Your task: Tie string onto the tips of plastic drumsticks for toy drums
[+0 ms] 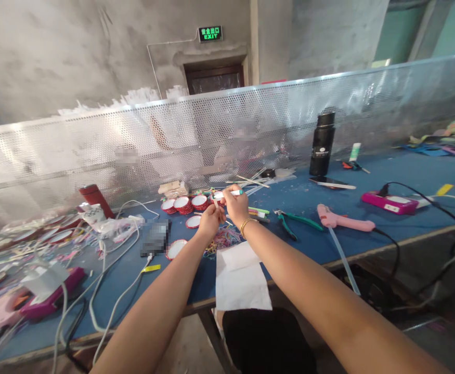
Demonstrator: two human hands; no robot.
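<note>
My right hand (235,203) is closed around a white marker (229,194) with a teal end, tilted slightly over the table. Just beside it, my left hand (212,218) pinches a small pale piece close to the marker's tip; what kind of piece it is, I cannot make out. Behind my hands stand stacks of small red-rimmed white discs (182,203). A single disc (177,249) lies left of my left wrist. Under my hands is a heap of thin coloured bands or strings (227,236). A white cloth (243,280) hangs over the table's front edge.
Green-handled pliers (289,223) and a pink glue gun (342,218) lie to the right, near a magenta power strip (391,202). A black bottle (322,145) stands behind. Left are a phone (155,238), white cables and a second glue gun (3,306). A perforated metal screen (196,140) borders the back.
</note>
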